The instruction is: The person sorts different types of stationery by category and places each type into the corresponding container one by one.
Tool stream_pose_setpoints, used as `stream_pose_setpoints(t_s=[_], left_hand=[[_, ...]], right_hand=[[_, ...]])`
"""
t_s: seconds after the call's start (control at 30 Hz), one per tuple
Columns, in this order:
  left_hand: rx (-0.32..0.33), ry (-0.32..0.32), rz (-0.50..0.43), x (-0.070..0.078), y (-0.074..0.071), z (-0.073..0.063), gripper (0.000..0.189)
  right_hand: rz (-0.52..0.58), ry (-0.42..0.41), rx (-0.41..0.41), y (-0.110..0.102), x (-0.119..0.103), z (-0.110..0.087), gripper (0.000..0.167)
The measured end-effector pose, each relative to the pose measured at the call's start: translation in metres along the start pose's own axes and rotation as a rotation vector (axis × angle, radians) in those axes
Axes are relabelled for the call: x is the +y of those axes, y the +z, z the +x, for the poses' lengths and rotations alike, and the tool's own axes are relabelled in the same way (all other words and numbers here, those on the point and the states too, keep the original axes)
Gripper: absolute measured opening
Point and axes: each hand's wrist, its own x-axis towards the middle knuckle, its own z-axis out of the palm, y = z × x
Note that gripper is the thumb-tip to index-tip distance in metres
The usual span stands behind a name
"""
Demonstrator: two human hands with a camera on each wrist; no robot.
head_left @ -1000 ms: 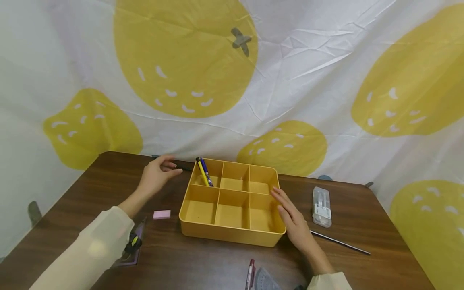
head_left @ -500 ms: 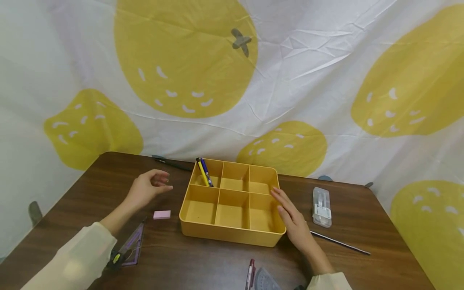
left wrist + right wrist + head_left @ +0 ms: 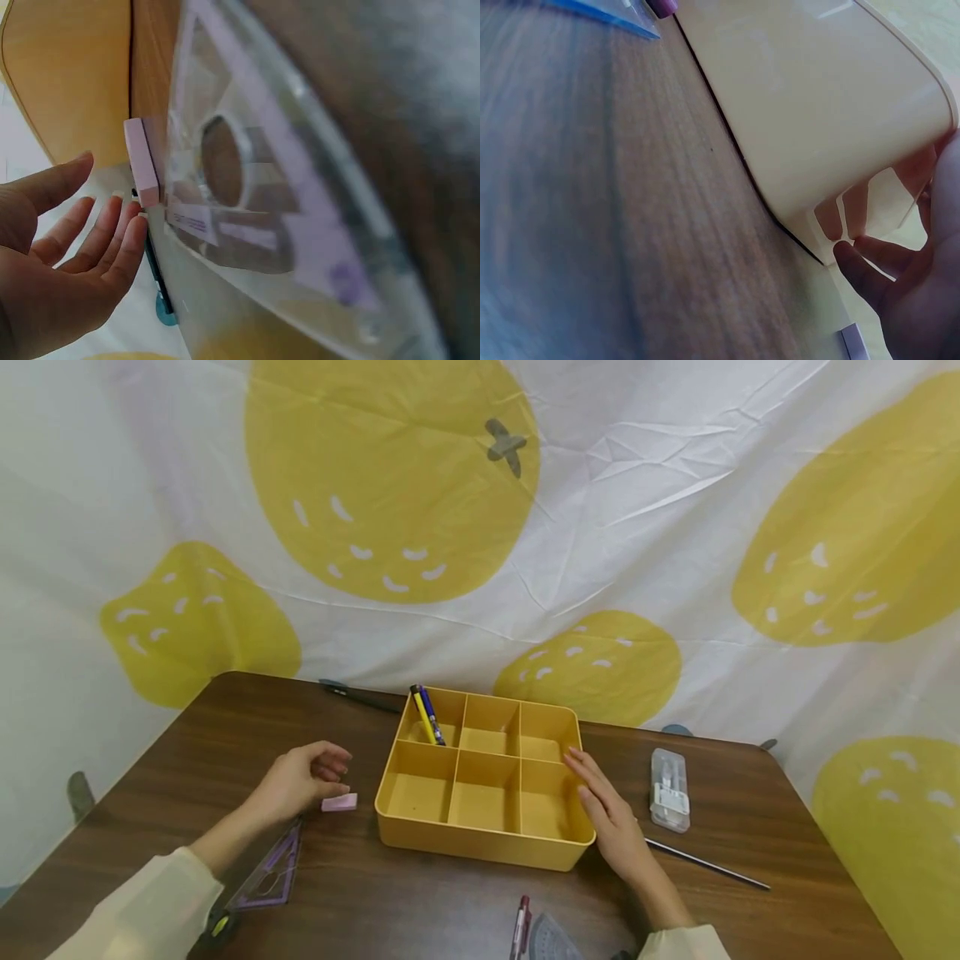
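In the head view my left hand [image 3: 303, 777] hovers with relaxed, bent fingers just over a pink eraser [image 3: 340, 802], holding nothing. The left wrist view shows the fingertips right by the end of the eraser [image 3: 141, 165], the thumb apart from the fingers. A clear and purple set square [image 3: 285, 893] lies under the left forearm. My right hand [image 3: 611, 814] rests against the right side of a yellow six-part box, fingers extended along the wall [image 3: 480, 843]. A yellow pen [image 3: 422, 717] and a blue pen [image 3: 432, 717] lean in its back-left compartment.
Right of the box are a clear plastic case [image 3: 669, 789] and a thin metallic rod [image 3: 708, 864]. A dark red pen [image 3: 521, 927] and a protractor [image 3: 551, 939] lie in front. A long black object [image 3: 363, 697] lies along the back edge; a black-and-yellow item [image 3: 219, 927] sits front left.
My left hand has moved back from the rear of the table, near the long black object, down toward the eraser. My right hand has stayed at the box's side.
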Motion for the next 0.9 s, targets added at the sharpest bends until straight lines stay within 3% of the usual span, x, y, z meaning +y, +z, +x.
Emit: stream_pose_setpoints(t_s=[0.2, 0.43, 0.6, 0.9], left_hand=[[-0.042, 0.035, 0.058, -0.008, 0.005, -0.003, 0.039], [-0.052, 0.081, 0.099, -0.009, 0.008, -0.003, 0.041], [-0.064, 0.081, 0.109, -0.012, 0.009, -0.002, 0.039], [-0.079, 0.080, 0.119, -0.015, 0.012, -0.003, 0.035]], right_hand=[[-0.003, -0.013, 0.008, 0.001, 0.032, -0.001, 0.042], [0.002, -0.023, 0.012, 0.002, 0.035, -0.002, 0.042], [0.003, -0.004, 0.012, 0.002, 0.028, -0.001, 0.041], [0.003, 0.010, 0.005, 0.000, -0.005, 0.000, 0.040]])
